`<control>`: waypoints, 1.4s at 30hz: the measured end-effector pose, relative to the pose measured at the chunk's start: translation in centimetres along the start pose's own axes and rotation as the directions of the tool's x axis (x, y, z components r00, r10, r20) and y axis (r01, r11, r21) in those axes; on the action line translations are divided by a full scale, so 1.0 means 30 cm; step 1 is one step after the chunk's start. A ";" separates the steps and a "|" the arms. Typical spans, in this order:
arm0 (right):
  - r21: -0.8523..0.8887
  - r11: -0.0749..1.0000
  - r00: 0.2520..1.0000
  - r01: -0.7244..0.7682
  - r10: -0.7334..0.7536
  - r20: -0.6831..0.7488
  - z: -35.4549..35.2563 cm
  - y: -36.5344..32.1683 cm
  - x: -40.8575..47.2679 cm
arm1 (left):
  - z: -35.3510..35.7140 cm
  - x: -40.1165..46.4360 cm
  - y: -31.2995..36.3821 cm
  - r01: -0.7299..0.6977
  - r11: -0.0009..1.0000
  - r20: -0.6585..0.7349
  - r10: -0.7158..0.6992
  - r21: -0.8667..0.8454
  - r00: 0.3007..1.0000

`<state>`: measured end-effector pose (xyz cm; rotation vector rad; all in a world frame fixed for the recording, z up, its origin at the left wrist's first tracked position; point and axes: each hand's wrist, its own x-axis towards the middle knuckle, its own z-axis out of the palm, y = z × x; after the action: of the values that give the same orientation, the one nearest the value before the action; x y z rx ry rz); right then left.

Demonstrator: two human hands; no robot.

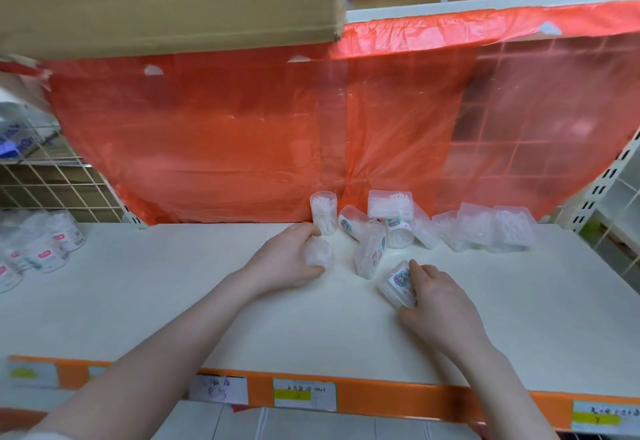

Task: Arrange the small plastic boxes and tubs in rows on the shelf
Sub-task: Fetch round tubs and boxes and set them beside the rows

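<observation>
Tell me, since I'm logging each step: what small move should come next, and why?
Probably stand the left hand's clear round tub beside the upright clear tub at the red plastic sheet; that one already starts a back row, while the others lie tumbled.

Clear round tub (318, 253) held in left hand (287, 259); clear labelled box (398, 284) lying tilted under right hand (440, 304). Beyond hands on white shelf (173, 284): one tub upright (324, 212), other boxes and tubs (450, 225) tumbled, leaning together.

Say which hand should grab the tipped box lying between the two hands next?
Neither is free: left hand holds a round tub, right hand grips a stickered box. After releasing, probably the right; the tipped box lies nearer its fingertips.
</observation>
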<state>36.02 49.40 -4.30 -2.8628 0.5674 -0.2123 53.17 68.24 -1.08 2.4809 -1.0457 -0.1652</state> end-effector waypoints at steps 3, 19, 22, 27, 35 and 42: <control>-0.001 0.999 0.999 0.041 -0.041 0.016 -0.001 -0.019 -0.004 | -0.023 -0.022 -0.032 0.092 0.992 -0.015 -0.094 -0.086 0.995; -0.029 0.933 0.925 0.359 -0.351 0.143 0.003 -0.161 0.009 | -0.144 -0.173 -0.101 0.278 0.958 -0.028 -0.280 -0.064 0.959; -0.024 0.920 0.913 0.390 -0.383 0.143 0.007 -0.210 0.000 | -0.174 -0.231 -0.122 0.299 0.954 -0.054 -0.301 -0.036 0.952; -0.024 0.890 0.887 0.454 -0.450 0.108 0.017 -0.337 -0.032 | -0.232 -0.363 -0.197 0.323 0.946 -0.075 -0.322 0.001 0.944; -0.063 0.855 0.857 0.515 -0.512 0.057 0.075 -0.706 -0.102 | -0.386 -0.635 -0.435 0.341 0.938 -0.177 -0.326 0.066 0.929; -0.062 0.858 0.860 0.510 -0.509 0.031 0.157 -1.121 -0.177 | -0.560 -0.879 -0.746 0.348 0.933 -0.264 -0.312 0.098 0.913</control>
<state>44.10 82.70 -1.41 -3.0174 -0.2112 -0.2581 53.73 106.50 2.54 2.7077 -0.5467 0.1175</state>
